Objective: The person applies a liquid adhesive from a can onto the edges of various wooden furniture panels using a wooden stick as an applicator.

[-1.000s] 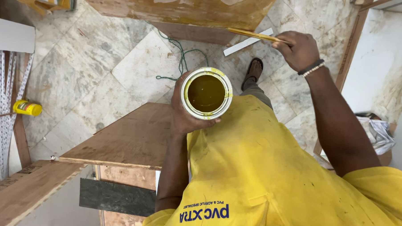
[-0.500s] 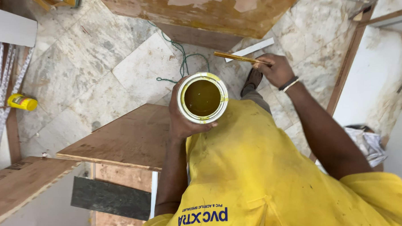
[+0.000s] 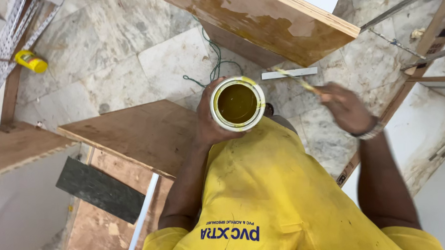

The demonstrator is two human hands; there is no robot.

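My left hand (image 3: 206, 121) grips a round open can (image 3: 237, 104) of yellow-brown glue, held upright in front of my yellow shirt. To the right of the can, my right hand (image 3: 348, 109), with a bracelet on its wrist, holds a thin brush (image 3: 294, 80) by the handle. The hand and brush are blurred by motion. The brush tip points up-left, just below the edge of a plywood board (image 3: 268, 20) smeared with yellow glue. The brush is not touching the can.
A bare plywood panel (image 3: 134, 135) lies left of my body, with a dark slab (image 3: 99, 188) below it. On the marble floor lie a green wire (image 3: 215, 61), a white strip (image 3: 289, 73) and a yellow bottle (image 3: 31, 61). Wooden frames stand at right.
My right hand has dropped lower and the brush has come away from the glued board's edge. The can stays in my left hand. The view has shifted slightly.
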